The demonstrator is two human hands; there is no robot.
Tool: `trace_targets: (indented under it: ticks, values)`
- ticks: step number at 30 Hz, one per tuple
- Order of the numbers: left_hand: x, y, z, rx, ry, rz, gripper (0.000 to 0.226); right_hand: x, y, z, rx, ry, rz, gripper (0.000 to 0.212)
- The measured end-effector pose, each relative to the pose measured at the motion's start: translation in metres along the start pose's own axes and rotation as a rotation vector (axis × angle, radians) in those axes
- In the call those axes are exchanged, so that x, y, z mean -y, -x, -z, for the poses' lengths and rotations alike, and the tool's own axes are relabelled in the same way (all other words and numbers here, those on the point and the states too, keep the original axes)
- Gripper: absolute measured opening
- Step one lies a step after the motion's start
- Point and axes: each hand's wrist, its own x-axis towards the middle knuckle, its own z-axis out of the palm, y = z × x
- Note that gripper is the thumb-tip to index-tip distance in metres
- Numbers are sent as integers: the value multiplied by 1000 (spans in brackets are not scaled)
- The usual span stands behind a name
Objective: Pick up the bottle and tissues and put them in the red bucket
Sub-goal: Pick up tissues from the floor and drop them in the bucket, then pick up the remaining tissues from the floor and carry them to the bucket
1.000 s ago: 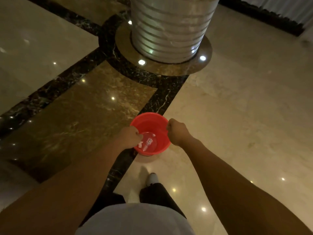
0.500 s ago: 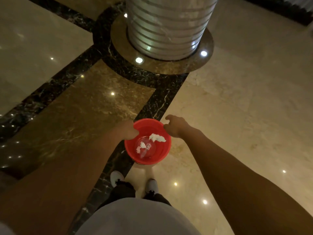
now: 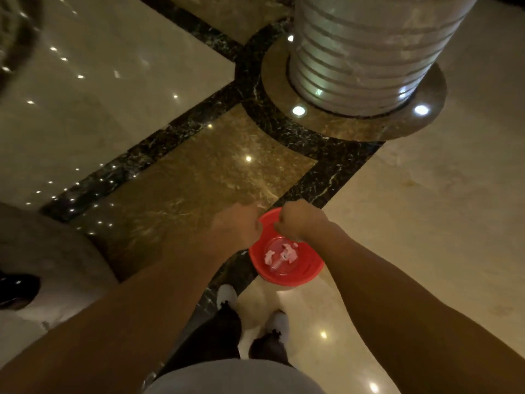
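Observation:
The red bucket stands on the marble floor just ahead of my feet. Inside it lies a clear plastic bottle with crumpled white tissues on top of it. My left hand is a blurred fist over the bucket's far left rim, and I see nothing in it. My right hand is also curled shut, above the far rim, with nothing visible in it. Whether either hand touches the rim I cannot tell.
A wide ribbed metal column rises ahead on a round base with floor lights. My white shoes stand right behind the bucket. A grey rounded shape and a dark object sit at the left edge.
A second tissue dropped from my right hand into the bucket. That hand opened, then curled shut again. Both hands now sit closer together over the far rim, and my view has swung left.

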Motion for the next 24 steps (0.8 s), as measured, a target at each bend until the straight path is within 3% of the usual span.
trace_targets:
  ticks: [2,13,20,24]
  values:
    - [11,22,0,-32,-71,66,33,28,5,-1,42,65,120,15]
    - [107,141,8,-94,66,301,15,159,49,-13,-23,246,325,5]
    - [226,307,-15,-194,132,419,22,353,122,-84,21,395,577,5]
    - [323,433,-53,-216,144,641,23,480,169,-164,81,499,772,19]
